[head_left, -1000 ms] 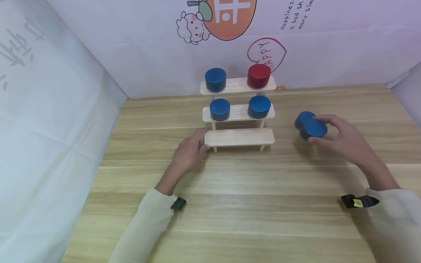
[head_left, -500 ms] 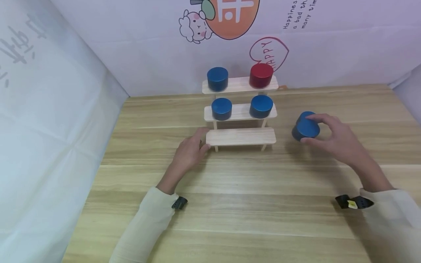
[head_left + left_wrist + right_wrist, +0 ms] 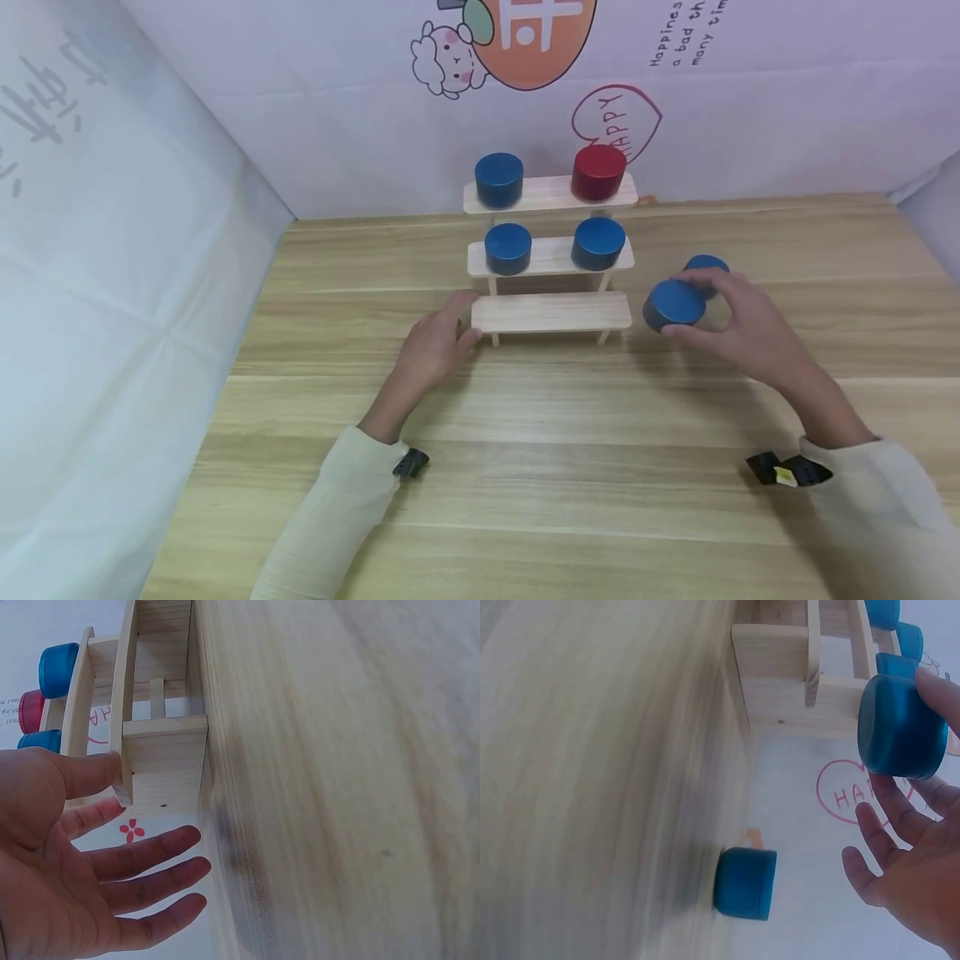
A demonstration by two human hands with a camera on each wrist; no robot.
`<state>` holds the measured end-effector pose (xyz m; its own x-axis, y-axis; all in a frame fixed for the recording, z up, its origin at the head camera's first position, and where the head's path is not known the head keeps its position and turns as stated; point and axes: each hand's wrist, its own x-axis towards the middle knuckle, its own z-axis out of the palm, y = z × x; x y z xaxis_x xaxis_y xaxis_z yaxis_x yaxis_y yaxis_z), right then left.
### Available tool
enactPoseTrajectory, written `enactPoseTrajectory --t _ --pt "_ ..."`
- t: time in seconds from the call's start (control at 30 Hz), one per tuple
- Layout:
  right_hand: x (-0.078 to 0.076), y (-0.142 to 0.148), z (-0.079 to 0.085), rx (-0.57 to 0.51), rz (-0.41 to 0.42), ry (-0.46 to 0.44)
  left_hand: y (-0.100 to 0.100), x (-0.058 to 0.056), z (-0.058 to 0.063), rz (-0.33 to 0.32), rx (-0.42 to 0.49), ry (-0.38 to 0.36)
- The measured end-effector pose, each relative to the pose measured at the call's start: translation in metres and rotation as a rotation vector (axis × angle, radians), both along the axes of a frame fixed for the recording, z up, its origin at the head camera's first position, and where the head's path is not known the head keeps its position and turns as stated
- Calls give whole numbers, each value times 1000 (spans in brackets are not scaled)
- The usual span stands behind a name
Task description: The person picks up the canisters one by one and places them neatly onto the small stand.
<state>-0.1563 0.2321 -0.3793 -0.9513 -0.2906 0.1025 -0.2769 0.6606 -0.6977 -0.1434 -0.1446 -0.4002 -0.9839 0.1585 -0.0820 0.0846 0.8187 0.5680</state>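
A three-tier wooden stand (image 3: pixel 551 312) rises in steps at the back of the table. My left hand (image 3: pixel 432 348) holds the left end of its lowest shelf, thumb at the front edge and index finger behind; the other fingers spread free in the left wrist view. My right hand (image 3: pixel 750 333) grips a blue round tin (image 3: pixel 674 303) by its sides, raised above the table just right of the lowest shelf. Another blue tin (image 3: pixel 745 883) stands on the table behind that hand, partly hidden by it in the head view.
Two blue tins, a left one (image 3: pixel 507 248) and a right one (image 3: pixel 598 243), sit on the middle shelf. The top shelf bears a blue tin (image 3: pixel 498 180) and a red tin (image 3: pixel 598 172). A printed white cloth (image 3: pixel 337 125) hangs close behind.
My right hand has carried its blue tin left toward the stand, uncovering more of the tin behind. The left hand has stayed at the shelf end.
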Motion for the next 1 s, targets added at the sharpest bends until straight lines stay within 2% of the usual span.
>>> enactPoseTrajectory --t 0.47,1.0 --pt "1 -38 11 -32 53 12 -4 2 -1 11 -3 9" --pt "8 -63 18 -13 48 -17 -1 -1 0 7 -8 4"
